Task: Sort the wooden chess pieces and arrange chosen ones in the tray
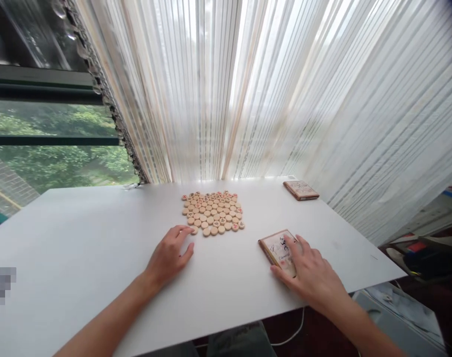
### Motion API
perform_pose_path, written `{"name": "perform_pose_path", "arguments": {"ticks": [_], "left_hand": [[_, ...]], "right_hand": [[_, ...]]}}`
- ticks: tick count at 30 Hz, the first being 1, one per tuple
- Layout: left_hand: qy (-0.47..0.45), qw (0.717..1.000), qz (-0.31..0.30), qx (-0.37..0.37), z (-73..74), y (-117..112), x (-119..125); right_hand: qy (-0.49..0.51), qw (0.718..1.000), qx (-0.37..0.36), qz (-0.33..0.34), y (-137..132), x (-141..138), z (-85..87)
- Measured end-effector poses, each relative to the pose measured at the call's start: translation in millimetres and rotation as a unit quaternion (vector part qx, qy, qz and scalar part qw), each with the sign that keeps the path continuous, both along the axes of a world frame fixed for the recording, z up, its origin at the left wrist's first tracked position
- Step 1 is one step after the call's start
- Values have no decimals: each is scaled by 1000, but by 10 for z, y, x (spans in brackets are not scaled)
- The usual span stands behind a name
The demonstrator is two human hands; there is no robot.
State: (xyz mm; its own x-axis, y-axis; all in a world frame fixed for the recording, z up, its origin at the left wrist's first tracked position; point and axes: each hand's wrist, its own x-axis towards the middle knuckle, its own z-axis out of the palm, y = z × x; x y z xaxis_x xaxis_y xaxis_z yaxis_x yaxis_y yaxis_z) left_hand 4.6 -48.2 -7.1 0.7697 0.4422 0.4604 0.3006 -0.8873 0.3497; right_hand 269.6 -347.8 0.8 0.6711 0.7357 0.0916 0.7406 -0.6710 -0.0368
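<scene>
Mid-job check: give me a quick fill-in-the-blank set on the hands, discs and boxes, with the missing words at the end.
1. The nearer box lies under the person's ____ hand.
2. With the far box, the table bears ____ flat boxes.
3. Face-up wooden discs near the left hand show dark or ____ characters.
4. The tabletop is ____ in colour.

Missing words: right; two; red; white.

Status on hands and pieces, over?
Left hand at wooden pieces, near edge. Right hand on nearer box. Pieces clustered, mostly blank faces up. Farther box well clear.
</scene>
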Motion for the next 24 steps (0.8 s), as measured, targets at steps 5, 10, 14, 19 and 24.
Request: {"name": "perform_pose_path", "arguments": {"ticks": [5,10,14,19,24], "left_hand": [[-5,1000,-13,-6,6,-59,9],[-24,1000,-7,-6,40,-70,-32],[-35,999,1,-16,52,-61,-31],[-45,998,7,-39,35,-46,-20],[-42,998,6,-45,30,-48,-18]], "right_hand": [[37,996,16,85,462,-884,225],[98,982,61,147,861,-1259,343],[70,976,126,166,894,-1276,253],[57,975,112,182,782,-1206,225],[49,968,137,204,724,-1130,319]]}}
